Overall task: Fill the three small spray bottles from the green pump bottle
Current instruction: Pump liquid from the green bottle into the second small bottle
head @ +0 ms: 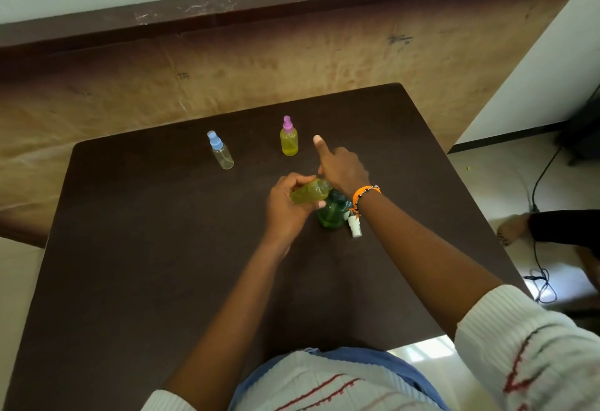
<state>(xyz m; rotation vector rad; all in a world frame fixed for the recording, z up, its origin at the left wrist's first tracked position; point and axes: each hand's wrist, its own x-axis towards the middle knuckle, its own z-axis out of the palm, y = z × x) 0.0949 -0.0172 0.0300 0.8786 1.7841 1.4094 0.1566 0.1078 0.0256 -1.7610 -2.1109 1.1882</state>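
Observation:
The green pump bottle [331, 215] stands near the middle of the dark table [136, 248]. My right hand [342, 168] covers its pump head with the fingers curled down over it and one digit sticking up. My left hand [285, 207] grips a small uncapped spray bottle [308, 195] full of yellow liquid. That bottle is tilted, its neck against the pump under my right hand. A white spray cap [354, 228] lies just right of the green bottle. Farther back stand a pink-capped bottle [289, 141], full of yellow, and a blue-capped bottle [221, 154], nearly clear.
The table's far edge is close behind the two standing bottles, with a brown wall panel beyond it. Black cables [540, 238] and a person's foot [513, 228] are on the floor to the right of the table.

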